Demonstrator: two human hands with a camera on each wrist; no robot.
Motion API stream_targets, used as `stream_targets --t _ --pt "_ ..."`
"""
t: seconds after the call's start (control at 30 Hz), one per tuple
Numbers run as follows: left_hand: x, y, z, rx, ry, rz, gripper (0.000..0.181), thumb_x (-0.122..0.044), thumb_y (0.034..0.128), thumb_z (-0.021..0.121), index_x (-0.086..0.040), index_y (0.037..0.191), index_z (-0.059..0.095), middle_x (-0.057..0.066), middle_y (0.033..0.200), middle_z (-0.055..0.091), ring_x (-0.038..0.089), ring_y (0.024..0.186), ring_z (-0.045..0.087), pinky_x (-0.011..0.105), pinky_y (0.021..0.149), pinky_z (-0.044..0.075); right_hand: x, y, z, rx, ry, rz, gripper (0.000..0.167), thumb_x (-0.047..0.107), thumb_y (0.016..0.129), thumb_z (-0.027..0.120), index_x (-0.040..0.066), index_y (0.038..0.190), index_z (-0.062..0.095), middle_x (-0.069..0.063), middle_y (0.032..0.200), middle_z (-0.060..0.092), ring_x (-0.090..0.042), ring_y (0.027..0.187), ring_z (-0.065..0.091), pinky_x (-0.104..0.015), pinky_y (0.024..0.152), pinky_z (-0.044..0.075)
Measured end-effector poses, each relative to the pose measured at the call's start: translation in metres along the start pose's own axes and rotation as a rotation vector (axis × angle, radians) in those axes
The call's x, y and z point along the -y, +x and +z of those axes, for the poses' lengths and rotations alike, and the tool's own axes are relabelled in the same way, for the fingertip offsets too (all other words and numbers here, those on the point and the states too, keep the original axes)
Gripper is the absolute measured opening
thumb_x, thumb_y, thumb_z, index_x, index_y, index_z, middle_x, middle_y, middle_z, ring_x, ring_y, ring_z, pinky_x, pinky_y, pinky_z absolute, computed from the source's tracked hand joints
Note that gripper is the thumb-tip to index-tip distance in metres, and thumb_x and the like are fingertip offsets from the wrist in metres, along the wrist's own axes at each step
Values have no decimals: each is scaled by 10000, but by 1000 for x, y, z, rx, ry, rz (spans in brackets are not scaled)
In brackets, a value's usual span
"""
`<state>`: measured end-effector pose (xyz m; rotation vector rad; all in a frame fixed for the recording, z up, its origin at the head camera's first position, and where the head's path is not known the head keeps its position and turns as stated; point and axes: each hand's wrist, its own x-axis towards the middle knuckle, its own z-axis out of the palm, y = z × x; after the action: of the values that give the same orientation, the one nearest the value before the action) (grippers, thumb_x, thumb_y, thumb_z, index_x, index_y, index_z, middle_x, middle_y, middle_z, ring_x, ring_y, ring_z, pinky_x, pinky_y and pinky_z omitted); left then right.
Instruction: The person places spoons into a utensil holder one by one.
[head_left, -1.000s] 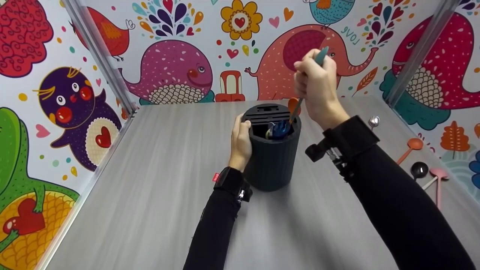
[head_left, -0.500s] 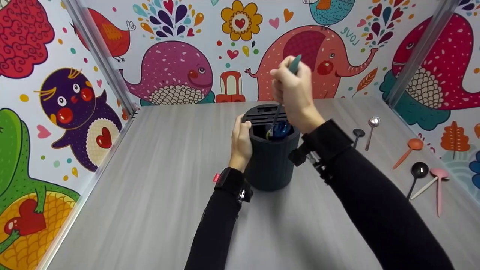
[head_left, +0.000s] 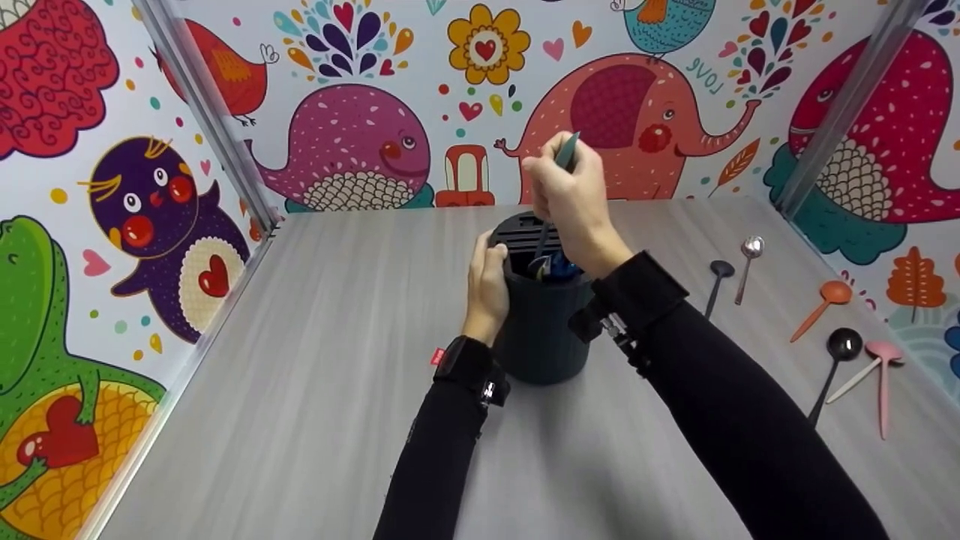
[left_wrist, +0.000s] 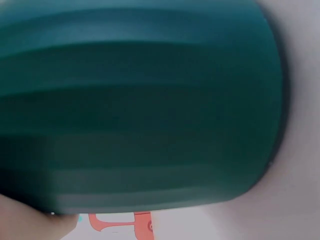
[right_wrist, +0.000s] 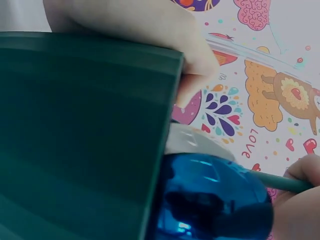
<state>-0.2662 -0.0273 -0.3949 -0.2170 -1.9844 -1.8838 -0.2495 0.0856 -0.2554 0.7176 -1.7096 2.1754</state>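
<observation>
A dark green ribbed utensil holder (head_left: 540,330) stands upright on the table, its slotted top towards the back. My left hand (head_left: 489,292) grips its left side near the rim, thumb at the edge. Above the opening, my right hand (head_left: 574,195) holds a utensil by its green handle (head_left: 568,152). The handle slants down into the holder; its lower end is hidden. Inside the front opening sits a shiny blue rounded thing (head_left: 561,266). The right wrist view shows it as a glossy blue bowl shape (right_wrist: 215,200), with a pale shiny piece (right_wrist: 195,141) beside it.
At the right lie a dark spoon (head_left: 721,268), a silver spoon (head_left: 752,247), an orange spoon (head_left: 835,292), a black ladle (head_left: 845,343) and a pink spoon (head_left: 885,351) across a white handle (head_left: 853,381). Patterned walls (head_left: 360,142) bound the table.
My right hand has moved left and down with the green-handled utensil, from the holder's right side to over its middle. The left hand keeps its grip on the holder.
</observation>
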Motion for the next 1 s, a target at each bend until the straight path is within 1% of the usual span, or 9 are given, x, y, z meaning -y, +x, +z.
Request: stream_targets --t 0.13,0.23,0.33,0.43,0.5,0.7,0.83,1.0 --pt "1 0 0 -1 -6 15 564 -345 943 358 -10 1349 560 142 1322 598 251 1187 541 428 1039 408 -4 -2 -1 23 -24 34 113 44 919 615 66 935 505 -49 666 454 -163 514 377 -295 488 346" --pt "1 0 0 2 -15 29 568 -355 944 355 0 1336 562 147 1302 600 252 1160 546 419 1019 414 -5 -3 -2 37 -48 39 179 54 909 652 49 1024 514 -71 704 483 -210 552 428 -332 541 406" --pt "0 0 0 4 -21 33 575 -363 944 356 2 1339 559 149 1301 598 256 1160 546 419 1019 414 -6 -3 -2 45 -76 24 230 70 899 683 42 1066 528 -77 721 507 -224 578 481 -343 583 461" --pt "-1 -1 -1 5 -25 30 590 -381 944 363 1 1353 553 153 1317 594 261 1181 546 427 1034 412 -6 -3 -2 55 -107 13 214 88 900 696 51 1062 561 -83 733 536 -212 590 528 -337 608 512" --pt "-1 -1 -1 10 -32 28 598 -387 945 364 4 1357 548 157 1322 592 264 1188 546 429 1042 412 -6 -3 -2 59 -116 9 170 89 907 695 57 1038 591 -86 744 555 -202 597 554 -333 619 535" --pt "1 -1 -1 15 -17 12 589 -370 936 349 -21 1365 550 130 1330 596 234 1193 545 407 1045 409 -5 -2 -6 45 -121 0 44 73 925 672 46 950 647 -90 740 576 -200 610 575 -330 618 546" --pt "0 0 0 13 -12 7 560 -325 947 345 -20 1372 547 130 1352 590 237 1225 534 414 1063 396 -3 -1 -11 27 -135 -24 27 69 923 668 44 917 657 -75 737 583 -189 631 572 -332 616 556" --pt "-1 -1 -1 15 -17 13 540 -294 965 346 -8 1382 534 146 1371 579 255 1255 520 427 1082 384 1 0 -18 0 -118 -61 25 54 915 676 54 893 664 -75 718 569 -187 615 556 -336 594 553"
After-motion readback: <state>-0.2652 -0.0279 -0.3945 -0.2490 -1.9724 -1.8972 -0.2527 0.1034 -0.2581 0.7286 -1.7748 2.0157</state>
